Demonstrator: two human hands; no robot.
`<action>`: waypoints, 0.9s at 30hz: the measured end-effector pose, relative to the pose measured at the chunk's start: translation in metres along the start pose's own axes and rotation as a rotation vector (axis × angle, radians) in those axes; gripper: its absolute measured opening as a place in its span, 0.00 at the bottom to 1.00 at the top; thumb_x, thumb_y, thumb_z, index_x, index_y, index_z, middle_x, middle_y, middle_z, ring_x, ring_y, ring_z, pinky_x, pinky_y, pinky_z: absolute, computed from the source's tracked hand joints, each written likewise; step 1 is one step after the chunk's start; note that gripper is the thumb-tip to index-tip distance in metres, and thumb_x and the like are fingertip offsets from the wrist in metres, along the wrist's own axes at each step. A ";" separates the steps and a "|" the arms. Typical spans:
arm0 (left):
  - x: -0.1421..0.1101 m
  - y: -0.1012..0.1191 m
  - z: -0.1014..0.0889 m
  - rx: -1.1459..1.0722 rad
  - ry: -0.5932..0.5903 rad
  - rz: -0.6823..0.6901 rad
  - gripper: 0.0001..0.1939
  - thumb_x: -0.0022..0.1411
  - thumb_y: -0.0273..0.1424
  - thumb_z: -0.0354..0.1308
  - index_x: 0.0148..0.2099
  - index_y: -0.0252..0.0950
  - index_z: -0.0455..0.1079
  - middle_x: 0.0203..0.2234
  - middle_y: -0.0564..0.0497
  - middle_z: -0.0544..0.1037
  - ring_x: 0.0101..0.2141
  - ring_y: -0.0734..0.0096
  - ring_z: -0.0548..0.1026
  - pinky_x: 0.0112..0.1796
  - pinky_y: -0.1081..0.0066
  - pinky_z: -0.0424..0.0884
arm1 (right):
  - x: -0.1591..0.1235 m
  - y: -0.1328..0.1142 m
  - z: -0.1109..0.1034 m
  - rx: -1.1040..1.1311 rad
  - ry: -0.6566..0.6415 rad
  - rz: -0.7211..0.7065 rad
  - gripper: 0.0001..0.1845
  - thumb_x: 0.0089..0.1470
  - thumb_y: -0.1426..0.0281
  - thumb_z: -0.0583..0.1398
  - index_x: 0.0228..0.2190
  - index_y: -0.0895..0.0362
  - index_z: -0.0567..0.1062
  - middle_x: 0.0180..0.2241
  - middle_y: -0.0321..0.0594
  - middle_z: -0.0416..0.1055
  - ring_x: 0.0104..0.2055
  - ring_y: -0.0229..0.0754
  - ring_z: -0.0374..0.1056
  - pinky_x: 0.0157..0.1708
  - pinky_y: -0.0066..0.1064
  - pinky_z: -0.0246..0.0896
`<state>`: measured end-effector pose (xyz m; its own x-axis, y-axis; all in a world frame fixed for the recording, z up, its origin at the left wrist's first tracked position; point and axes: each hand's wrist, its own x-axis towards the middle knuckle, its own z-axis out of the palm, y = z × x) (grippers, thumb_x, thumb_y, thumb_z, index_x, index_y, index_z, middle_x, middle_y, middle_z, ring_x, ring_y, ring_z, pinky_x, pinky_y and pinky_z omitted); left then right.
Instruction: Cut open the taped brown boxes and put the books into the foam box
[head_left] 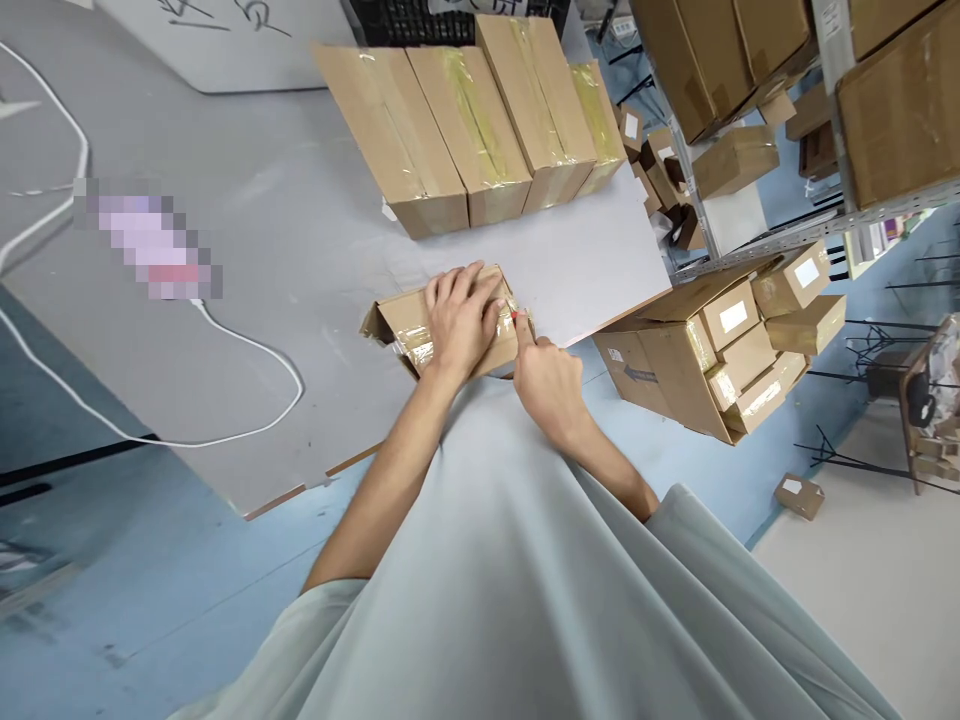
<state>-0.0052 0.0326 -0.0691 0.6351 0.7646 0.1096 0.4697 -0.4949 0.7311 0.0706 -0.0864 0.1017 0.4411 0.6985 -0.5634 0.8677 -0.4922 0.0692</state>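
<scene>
A small taped cardboard box [409, 315] lies at the near edge of the grey table, close against my body. My left hand [457, 325] presses flat on its top, fingers stretched out across the cardboard and tape. At the box's right end, my right hand [550, 385] is closed with the index finger pointing forward. A small red tool [516, 315] shows just at that fingertip, against the box's end; the rest of it is hidden in the hand. The left end of the box looks open, with a flap sticking out.
Several taped boxes [431, 145] stand in a row along the table's [300, 200] back. A white cable [247, 345] loops at left to a blurred-out item [154, 245]. Right of the table, a large carton [652, 375] holds smaller boxes, below a loaded metal shelf [795, 230].
</scene>
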 end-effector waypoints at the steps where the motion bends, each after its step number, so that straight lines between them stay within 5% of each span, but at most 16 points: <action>1: 0.000 0.001 0.000 0.007 0.006 -0.003 0.24 0.82 0.43 0.56 0.73 0.46 0.78 0.77 0.41 0.73 0.74 0.39 0.68 0.76 0.36 0.55 | 0.006 0.000 0.000 0.007 0.008 -0.003 0.42 0.79 0.76 0.49 0.86 0.57 0.42 0.55 0.58 0.85 0.52 0.51 0.87 0.52 0.37 0.81; 12: 0.000 0.008 0.005 0.013 0.036 -0.068 0.25 0.83 0.45 0.54 0.73 0.46 0.78 0.77 0.41 0.72 0.74 0.39 0.67 0.76 0.37 0.55 | 0.040 0.007 0.020 0.013 0.024 -0.004 0.39 0.80 0.76 0.50 0.84 0.58 0.51 0.57 0.60 0.84 0.54 0.51 0.87 0.54 0.37 0.82; 27: -0.007 0.016 0.012 0.002 0.048 -0.112 0.28 0.82 0.49 0.55 0.74 0.45 0.77 0.74 0.37 0.75 0.71 0.37 0.69 0.74 0.39 0.56 | 0.021 0.017 0.014 0.056 -0.017 0.019 0.40 0.79 0.79 0.50 0.85 0.55 0.51 0.54 0.60 0.86 0.55 0.51 0.87 0.55 0.38 0.81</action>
<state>0.0047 0.0146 -0.0662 0.5487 0.8339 0.0598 0.5370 -0.4063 0.7393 0.0912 -0.0867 0.0797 0.4531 0.6801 -0.5764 0.8449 -0.5339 0.0342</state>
